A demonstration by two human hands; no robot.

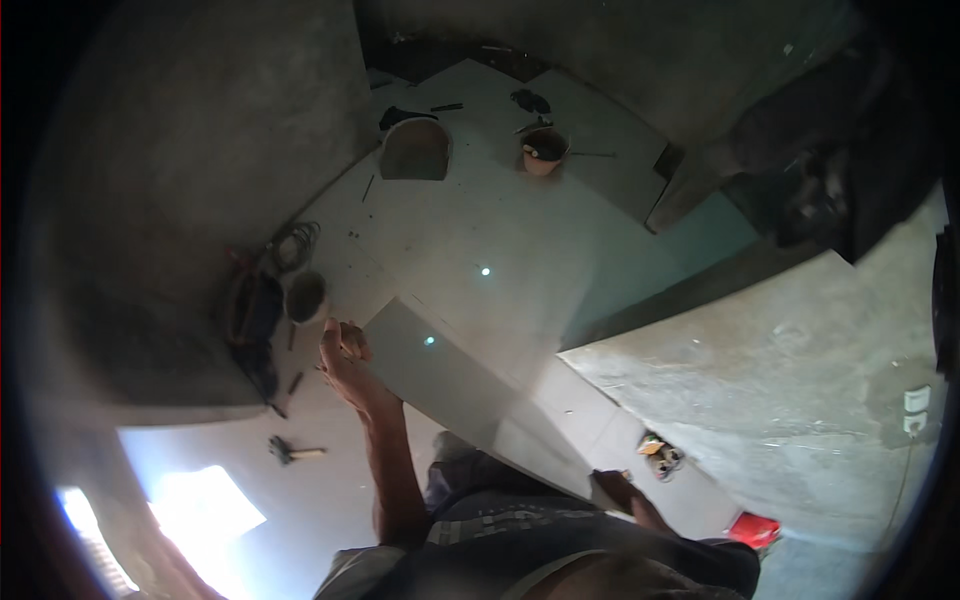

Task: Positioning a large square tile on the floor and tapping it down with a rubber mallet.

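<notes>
A long grey floor tile (460, 375) lies slantwise in front of my body, its far corner near the middle of the view. My left hand (346, 352) is raised beside the tile's far left corner, fingers loosely bent and apart, with nothing visible between them. Part of the tile's left edge runs behind my left wrist. At the tile's near right end, my right hand (618, 492) grips the edge; its fingers are dark and partly hidden. A round, dark pan-like tool with a handle (305, 297) lies just beyond my left hand.
A mallet (295, 450) rests on the floor at left, with a dark bag (256, 310) and coiled cable (294, 246) by the wall. Farther off stand a bucket (543, 165) and a D-shaped tub (416, 152). A low concrete wall (740, 380) and red packet (753, 530) are at right.
</notes>
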